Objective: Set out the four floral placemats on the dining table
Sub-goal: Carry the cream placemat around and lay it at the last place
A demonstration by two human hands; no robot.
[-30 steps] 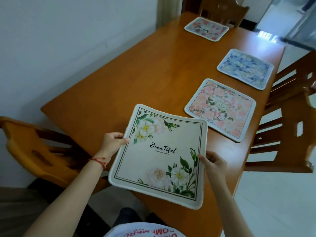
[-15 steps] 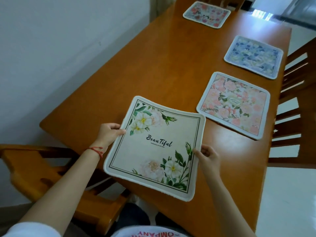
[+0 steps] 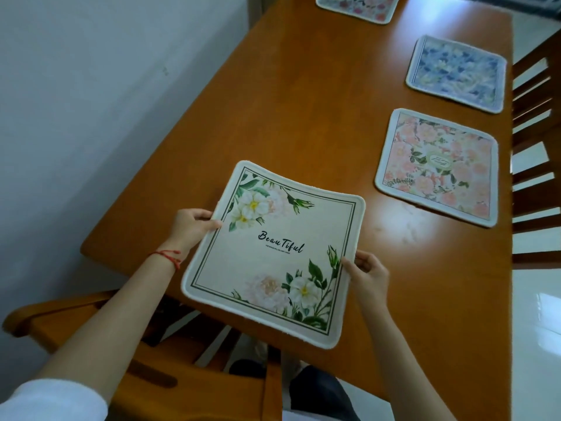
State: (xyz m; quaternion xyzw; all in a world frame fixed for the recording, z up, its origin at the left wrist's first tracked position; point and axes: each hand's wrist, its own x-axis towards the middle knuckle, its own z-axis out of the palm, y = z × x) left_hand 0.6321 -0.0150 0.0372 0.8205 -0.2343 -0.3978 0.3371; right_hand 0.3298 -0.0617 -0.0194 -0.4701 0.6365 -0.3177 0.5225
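Note:
I hold a cream placemat (image 3: 273, 253) with white flowers and the word "Beautiful" over the near end of the wooden dining table (image 3: 303, 117). My left hand (image 3: 191, 226) grips its left edge and my right hand (image 3: 368, 275) grips its right edge. The mat sags slightly and its near edge overhangs the table end. A pink floral placemat (image 3: 437, 167) lies flat along the right side. Beyond it lies a blue floral placemat (image 3: 457, 72). A third mat with pink flowers (image 3: 358, 7) lies at the far end, partly cut off by the frame.
A wooden chair (image 3: 91, 326) stands at the near left under my left arm. Another wooden chair (image 3: 537, 147) lines the table's right side. A pale wall (image 3: 91, 86) runs close along the table's left edge. White tiled floor (image 3: 534, 344) lies to the right.
The view has moved closer over the table's near end. The cream placemat, still held in both hands, has shifted forward above the tabletop.

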